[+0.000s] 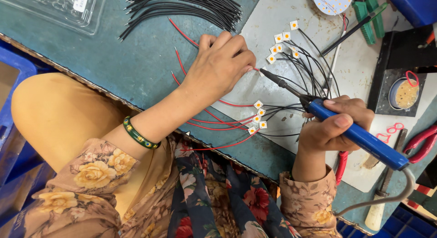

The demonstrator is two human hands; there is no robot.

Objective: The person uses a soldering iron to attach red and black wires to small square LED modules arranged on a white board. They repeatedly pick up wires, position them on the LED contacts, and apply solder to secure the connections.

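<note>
My right hand (334, 126) grips a blue-handled soldering iron (350, 133), its dark tip pointing up-left toward my left hand (218, 65). My left hand rests on the grey work pad (273, 19), fingers pinched together on a small part with a red wire (182, 65) at the iron's tip; the part itself is mostly hidden by the fingers. Small white square chips with black and red leads (258, 117) lie just below the iron. More such chips (282, 42) lie above it.
A bundle of black wires (182, 8) lies at the top. A clear plastic tray (54, 8) sits top left. A round pot of yellowish paste (405, 93) stands on a black holder at right. Red-handled pliers (423, 142), a green tool (368, 12) and a round white board (332, 1) are nearby.
</note>
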